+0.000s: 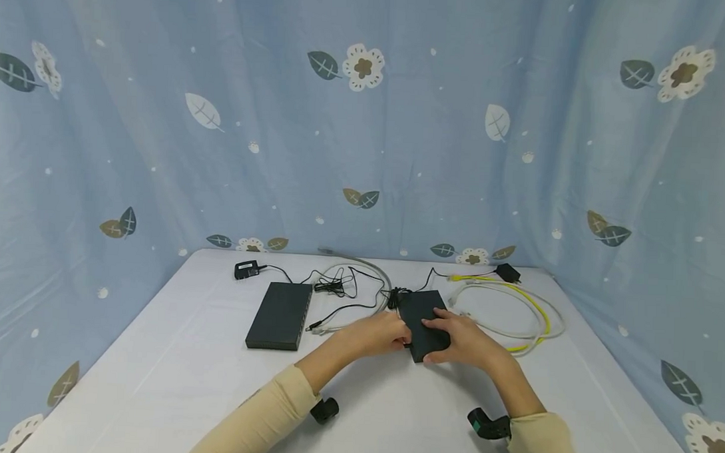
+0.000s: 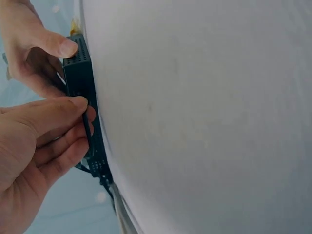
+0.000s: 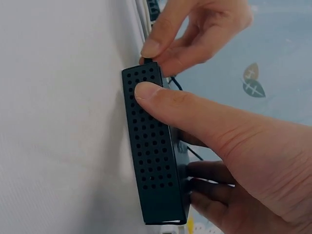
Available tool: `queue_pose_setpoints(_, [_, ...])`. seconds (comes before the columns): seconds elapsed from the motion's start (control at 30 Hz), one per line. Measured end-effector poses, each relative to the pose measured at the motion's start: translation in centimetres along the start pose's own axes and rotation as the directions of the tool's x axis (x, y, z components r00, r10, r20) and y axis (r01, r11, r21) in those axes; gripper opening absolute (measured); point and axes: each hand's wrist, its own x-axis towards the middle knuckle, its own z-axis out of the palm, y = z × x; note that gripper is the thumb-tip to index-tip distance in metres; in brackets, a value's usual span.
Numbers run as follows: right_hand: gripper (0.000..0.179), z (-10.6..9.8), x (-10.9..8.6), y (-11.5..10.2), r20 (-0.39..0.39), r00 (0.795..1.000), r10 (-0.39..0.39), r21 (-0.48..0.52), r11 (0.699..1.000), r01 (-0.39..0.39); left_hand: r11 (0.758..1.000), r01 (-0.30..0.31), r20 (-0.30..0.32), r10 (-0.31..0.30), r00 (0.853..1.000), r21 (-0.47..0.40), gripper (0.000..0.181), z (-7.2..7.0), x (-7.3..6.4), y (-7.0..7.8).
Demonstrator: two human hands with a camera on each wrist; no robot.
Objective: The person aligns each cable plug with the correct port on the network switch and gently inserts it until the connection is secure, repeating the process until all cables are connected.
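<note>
Soft, even light is brightening the curtain (image 1: 402,134) and white tabletop (image 1: 165,393), with faint shadows pooling beside the arms (image 1: 509,381). Both wrist views are showing dimmer and cooler; a soft-edged shadow is falling beside the black box (image 3: 152,158), and the curtain is perhaps looking slightly blurred.

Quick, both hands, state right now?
Left hand: closed, pinching a small black piece, probably a plug, at the right-hand black box's side.
Right hand: closed, gripping that box, thumb on its perforated face.
</note>
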Motion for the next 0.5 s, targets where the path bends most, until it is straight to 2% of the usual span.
queue_pose_setpoints(0.27, [0.08,0.9,0.4,-1.2,-0.02,1.0,0.012,-0.02,1.0,-0.013,0.999,0.041,-0.011,-0.041,0.999,0.023,0.012,-0.3,-0.8,-0.8])
queue_pose_setpoints(0.37, [0.079,1.0,0.5,-1.6,-0.036,0.999,0.017,-0.042,0.999,-0.019,0.997,0.064,-0.017,-0.063,0.998,0.042,0.019,-0.8,-1.1,-0.7])
queue_pose_setpoints(0.5, [0.079,1.3,0.5,-1.8,-0.067,0.998,0.014,-0.091,0.996,-0.02,0.995,0.052,-0.026,-0.05,0.998,0.086,0.024,-1.3,-1.2,-0.3])
